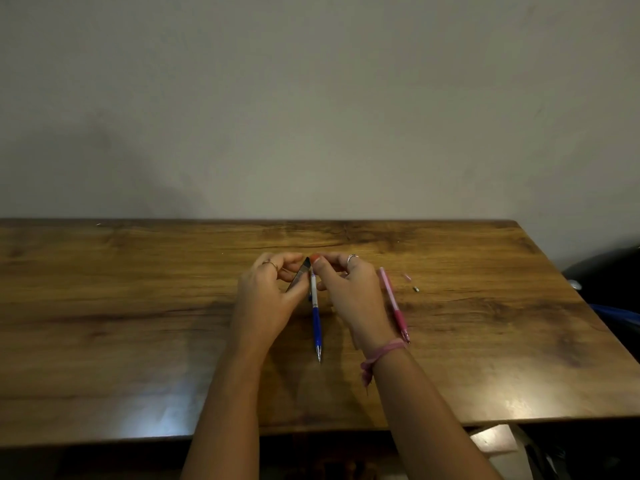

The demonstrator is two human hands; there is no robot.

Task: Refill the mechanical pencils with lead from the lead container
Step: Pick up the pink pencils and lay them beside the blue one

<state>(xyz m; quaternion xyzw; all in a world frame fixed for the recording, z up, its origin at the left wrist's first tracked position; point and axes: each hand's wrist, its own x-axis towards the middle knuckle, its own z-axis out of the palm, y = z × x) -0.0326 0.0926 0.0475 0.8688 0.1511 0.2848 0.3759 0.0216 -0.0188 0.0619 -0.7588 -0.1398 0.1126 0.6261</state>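
I read this as a plain room in a home or a small study, though I cannot be sure which. What I see is a wooden table [138,306] with a dark grained top, its far edge pushed against a bare, pale painted wall [311,98] with faint smudges and no fittings on it. The only things on the top are stationery: a blue mechanical pencil [316,317] near the middle and a pink mechanical pencil [394,304] toward the right edge. Past the table's right edge sits something dark and rounded [606,268] with blue fabric [620,313] beside it; I cannot tell what either is. Lighting is dim and warm, glaring softly off the near edge.
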